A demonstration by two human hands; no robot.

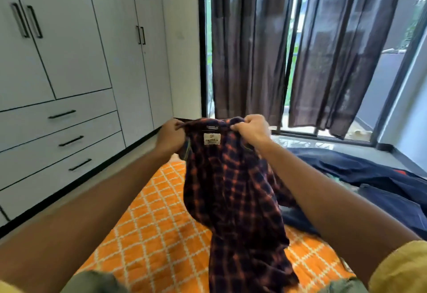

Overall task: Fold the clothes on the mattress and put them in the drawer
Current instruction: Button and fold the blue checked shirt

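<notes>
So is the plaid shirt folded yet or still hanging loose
Not folded. Both hands, left and right, pinch the plaid shirt at its collar, and it hangs crumpled down to the orange mattress cover.

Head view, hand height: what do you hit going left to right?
Wardrobe drawers → left hand gripping the collar → plaid shirt held up → right hand on the collar's other side → dark curtain → dark blue clothes on the mattress.
</notes>
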